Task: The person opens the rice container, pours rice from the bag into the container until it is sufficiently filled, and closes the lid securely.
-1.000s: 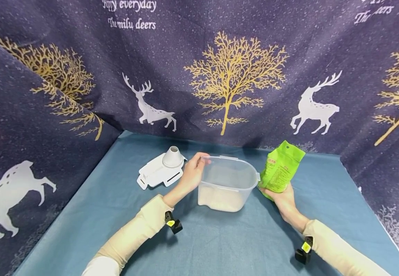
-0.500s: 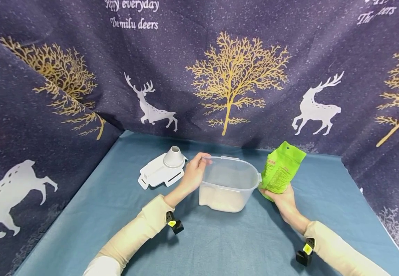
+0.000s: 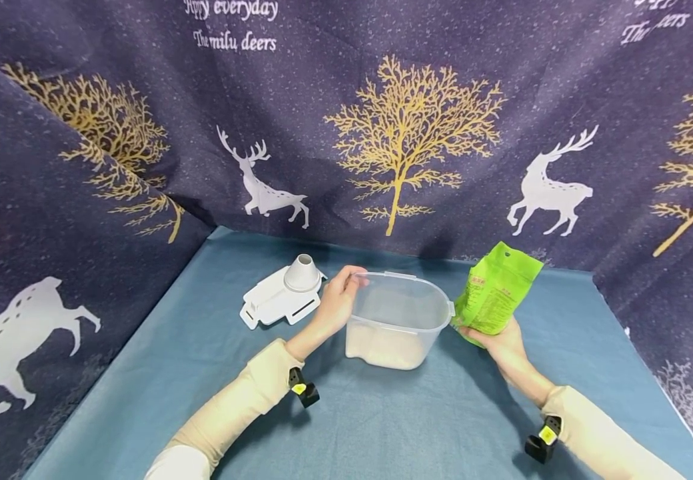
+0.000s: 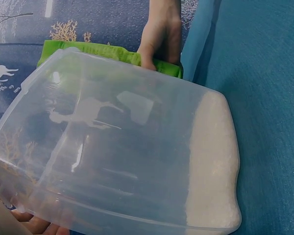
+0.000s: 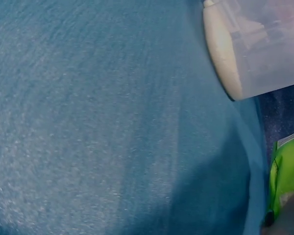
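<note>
A clear plastic storage container [image 3: 396,317] stands upright on the blue cloth, with a layer of pale, grain-like stuff [image 4: 213,161] in its bottom. My left hand [image 3: 340,293] grips its left rim, thumb and fingers on either side of the wall. To the right of the container, my right hand [image 3: 502,343] holds a bright green bag [image 3: 496,290] low on its body, the bag's top leaning right. In the left wrist view the green bag [image 4: 108,54] shows behind the container. The right wrist view catches only part of the bag [image 5: 288,166] at its edge.
A white lid [image 3: 277,300] with side clips lies left of the container, and a grey-white funnel-shaped cup [image 3: 301,273] sits on it, narrow end up. Dark blue hanging cloth [image 3: 298,133] with deer and trees closes off the back and sides of the blue-covered table [image 3: 370,427].
My right hand has shifted slightly to the right with the green bag, which tilts a little further right. The left hand and the container stay put.
</note>
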Demonstrator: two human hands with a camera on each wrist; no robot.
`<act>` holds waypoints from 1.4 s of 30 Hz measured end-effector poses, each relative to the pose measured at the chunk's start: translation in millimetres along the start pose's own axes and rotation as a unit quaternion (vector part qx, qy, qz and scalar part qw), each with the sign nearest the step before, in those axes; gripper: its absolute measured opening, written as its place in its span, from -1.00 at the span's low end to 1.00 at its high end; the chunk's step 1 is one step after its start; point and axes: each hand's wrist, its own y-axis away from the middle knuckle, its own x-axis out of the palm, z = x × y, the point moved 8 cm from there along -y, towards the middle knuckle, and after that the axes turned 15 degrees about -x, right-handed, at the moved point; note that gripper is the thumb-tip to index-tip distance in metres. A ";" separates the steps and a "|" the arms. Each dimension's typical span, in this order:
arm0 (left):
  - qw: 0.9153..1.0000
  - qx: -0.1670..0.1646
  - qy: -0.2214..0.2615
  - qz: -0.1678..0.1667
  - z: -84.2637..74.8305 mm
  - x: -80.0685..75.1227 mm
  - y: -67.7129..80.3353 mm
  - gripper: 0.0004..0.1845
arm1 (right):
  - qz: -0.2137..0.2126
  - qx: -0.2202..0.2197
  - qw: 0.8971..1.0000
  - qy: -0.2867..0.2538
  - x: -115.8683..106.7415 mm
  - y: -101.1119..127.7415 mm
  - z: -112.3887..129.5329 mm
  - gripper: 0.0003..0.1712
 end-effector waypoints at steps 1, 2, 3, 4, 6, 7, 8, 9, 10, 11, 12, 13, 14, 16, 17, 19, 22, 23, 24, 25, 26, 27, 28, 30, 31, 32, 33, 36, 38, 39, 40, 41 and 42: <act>1.000 -0.001 -0.001 0.000 -0.2 0.2 -0.1 -0.71 | -0.001 0.003 1.000 -0.004 -0.4 -0.5 1.3 -0.46; 1.000 0.000 -0.001 0.001 -0.1 0.5 -0.1 -0.71 | -0.003 0.007 1.000 -0.004 -1.3 -0.6 2.0 -0.46; 1.000 -0.001 -0.001 0.001 0.2 0.6 -0.4 -0.71 | -0.006 0.011 1.000 -0.005 -2.2 -0.7 2.6 -0.46; 1.000 -0.002 -0.001 0.001 0.7 0.8 -0.7 -0.71 | -0.009 0.013 1.000 -0.008 -2.9 -1.0 3.3 -0.46; 1.000 -0.003 0.002 -0.001 1.2 0.9 -0.9 -0.71 | -0.015 0.014 1.000 -0.017 -4.6 -1.2 4.6 -0.44; 1.000 -0.003 0.002 -0.002 1.5 1.0 -0.9 -0.71 | -0.017 0.015 0.999 -0.025 -5.3 -1.1 4.6 -0.44; 1.000 -0.003 0.003 -0.002 1.9 1.0 -1.0 -0.72 | -0.019 0.020 0.999 -0.028 -6.5 -1.1 3.4 -0.44; 1.000 -0.003 0.003 -0.003 1.9 0.9 -0.9 -0.72 | -0.019 0.028 0.999 -0.037 -6.7 -0.8 2.9 -0.43; 1.000 -0.002 0.003 -0.004 1.9 0.7 -0.8 -0.72 | -0.018 0.036 0.998 -0.042 -7.2 -0.4 2.0 -0.43; 1.000 -0.002 0.004 -0.005 1.9 0.5 -0.7 -0.72 | -0.016 0.044 0.998 -0.050 -7.4 0.3 1.0 -0.44; 1.000 -0.003 0.004 -0.005 2.0 0.4 -0.7 -0.72 | -0.014 0.050 0.997 -0.055 -7.6 0.9 0.4 -0.44; 1.000 -0.002 0.003 -0.005 1.8 0.3 -0.6 -0.72 | -0.012 0.054 0.997 -0.062 -7.8 1.3 -0.3 -0.45; 1.000 -0.002 0.003 -0.005 1.6 0.1 -0.6 -0.72 | -0.011 0.055 0.996 -0.064 -8.2 1.3 -0.2 -0.45; 1.000 -0.001 0.005 -0.005 0.9 -0.3 -0.4 -0.72 | -0.008 0.044 0.996 -0.076 -8.5 0.8 1.9 -0.44; 1.000 0.000 0.006 -0.005 0.6 -0.4 -0.3 -0.72 | -0.008 0.035 0.996 -0.081 -8.7 0.1 3.4 -0.42; 1.000 0.002 0.007 -0.005 -0.1 -0.6 -0.2 -0.72 | -0.007 0.020 0.996 -0.086 -9.5 -1.7 6.1 -0.41; 1.000 0.002 0.011 -0.005 0.1 -0.5 -0.5 -0.72 | -0.002 0.011 0.997 -0.075 -10.3 -3.7 10.5 -0.41; 1.000 0.002 0.012 -0.005 0.4 -0.4 -0.7 -0.72 | 0.000 0.009 0.998 -0.067 -10.7 -4.2 12.0 -0.41; 1.000 0.003 0.012 -0.005 0.4 -0.3 -0.6 -0.72 | 0.003 0.006 0.998 -0.058 -11.1 -4.7 13.5 -0.42; 1.000 0.003 0.013 -0.006 0.6 -0.3 -0.5 -0.73 | 0.005 0.005 0.999 -0.048 -11.5 -5.1 15.1 -0.43; 1.000 0.003 0.013 -0.006 0.7 -0.3 -0.3 -0.73 | 0.008 0.002 0.999 -0.038 -11.9 -5.6 16.8 -0.44; 1.000 0.003 0.013 -0.006 0.7 -0.4 0.0 -0.73 | 0.011 0.000 1.000 -0.029 -12.3 -6.0 18.4 -0.44; 1.000 0.004 0.013 -0.007 0.4 -0.5 0.4 -0.73 | 0.014 -0.002 1.000 -0.018 -12.7 -6.4 20.1 -0.45; 1.000 0.006 0.012 -0.007 0.1 -0.7 1.0 -0.73 | 0.022 -0.006 1.000 -0.002 -13.2 -7.2 23.3 -0.46; 1.000 0.006 0.013 -0.007 -0.1 -0.8 1.3 -0.74 | 0.028 -0.008 1.000 0.002 -13.1 -7.7 24.9 -0.47; 1.000 0.007 0.013 -0.007 -0.7 -0.8 1.7 -0.74 | 0.034 -0.011 0.999 0.007 -12.9 -8.2 26.5 -0.48; 1.000 0.008 0.014 -0.006 -1.1 -0.9 1.9 -0.74 | 0.041 -0.014 0.999 0.012 -12.7 -8.7 28.1 -0.48; 1.000 0.008 0.016 -0.005 -2.3 -0.9 2.3 -0.73 | 0.059 -0.018 0.998 0.020 -11.8 -10.2 32.2 -0.48; 1.000 0.004 0.016 -0.005 -2.1 -0.8 2.0 -0.73 | 0.068 -0.020 0.997 0.020 -11.6 -11.2 34.6 -0.47; 1.000 0.003 0.015 -0.005 -1.9 -0.8 1.8 -0.73 | 0.072 -0.021 0.997 0.023 -11.5 -11.6 35.8 -0.46; 1.000 0.001 0.015 -0.005 -1.8 -0.7 1.6 -0.73 | 0.076 -0.023 0.997 0.025 -11.7 -12.1 37.1 -0.46; 1.000 0.001 0.013 -0.005 -1.6 -0.5 1.4 -0.73 | 0.079 -0.027 0.996 0.031 -12.1 -12.6 38.5 -0.45; 1.000 -0.001 0.012 -0.005 -1.3 -0.3 1.2 -0.72 | 0.083 -0.031 0.995 0.035 -12.4 -13.1 40.1 -0.45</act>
